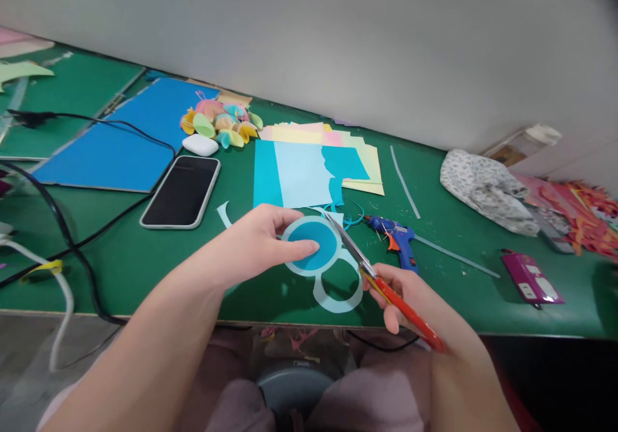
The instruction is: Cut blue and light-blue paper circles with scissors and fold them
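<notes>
My left hand [270,242] pinches a blue paper circle [321,242] that lies on pale blue paper, its thumb on top. The pale paper [338,308] shows as a rim around the circle and as a curved strip with an open hole hanging below. Red-handled scissors [410,316] are in my right hand [403,290]. Their blades point up and left and meet the pale paper at the circle's upper right edge. Behind the hands lie blue and pale sheets [304,174] on a stack of coloured paper.
A blue glue gun [398,235] lies just right of the blades. On the left are a phone [181,192], a white case [199,145], paper flowers [224,122] and black cables. A patterned cloth [485,190] and a purple box [531,277] sit at right.
</notes>
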`<state>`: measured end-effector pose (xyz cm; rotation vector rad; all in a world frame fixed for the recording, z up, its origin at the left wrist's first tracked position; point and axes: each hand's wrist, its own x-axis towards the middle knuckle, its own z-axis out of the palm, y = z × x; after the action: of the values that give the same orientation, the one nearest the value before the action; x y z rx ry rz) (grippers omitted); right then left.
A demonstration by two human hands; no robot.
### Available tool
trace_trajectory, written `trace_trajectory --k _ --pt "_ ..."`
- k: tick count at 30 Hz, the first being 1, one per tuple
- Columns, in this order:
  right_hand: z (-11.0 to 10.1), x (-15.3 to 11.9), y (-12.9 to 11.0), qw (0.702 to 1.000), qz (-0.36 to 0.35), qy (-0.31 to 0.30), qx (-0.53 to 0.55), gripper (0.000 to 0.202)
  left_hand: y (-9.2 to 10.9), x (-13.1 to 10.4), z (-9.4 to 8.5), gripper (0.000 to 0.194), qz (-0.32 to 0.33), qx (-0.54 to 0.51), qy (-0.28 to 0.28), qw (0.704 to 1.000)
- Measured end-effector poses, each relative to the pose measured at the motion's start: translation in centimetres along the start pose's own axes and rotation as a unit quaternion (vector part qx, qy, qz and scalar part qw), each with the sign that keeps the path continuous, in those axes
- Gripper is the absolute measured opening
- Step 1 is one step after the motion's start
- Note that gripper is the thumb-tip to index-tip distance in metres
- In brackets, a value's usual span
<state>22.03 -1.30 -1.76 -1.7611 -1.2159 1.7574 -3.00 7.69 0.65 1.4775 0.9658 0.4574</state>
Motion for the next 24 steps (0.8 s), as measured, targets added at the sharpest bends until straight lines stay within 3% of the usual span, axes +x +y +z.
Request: trace_trajectory --k 12,18,24 --pt "-0.73 0.05 0.53 0.999 -0.031 0.002 -0.038 0.038 0.03 -0.07 -0.17 0.024 -0.012 0.026 -0.015 0.999" --pt "-0.47 0.03 0.39 1.000 -0.013 0.011 -0.024 0.031 -0.01 0.16 -0.24 0.013 -0.014 0.008 -0.018 1.000" --pt "0.17 0.01 -0.14 0.999 0.041 -0.011 0.012 0.018 -0.25 0.12 -0.21 0.018 -0.012 -0.001 -0.025 1.000"
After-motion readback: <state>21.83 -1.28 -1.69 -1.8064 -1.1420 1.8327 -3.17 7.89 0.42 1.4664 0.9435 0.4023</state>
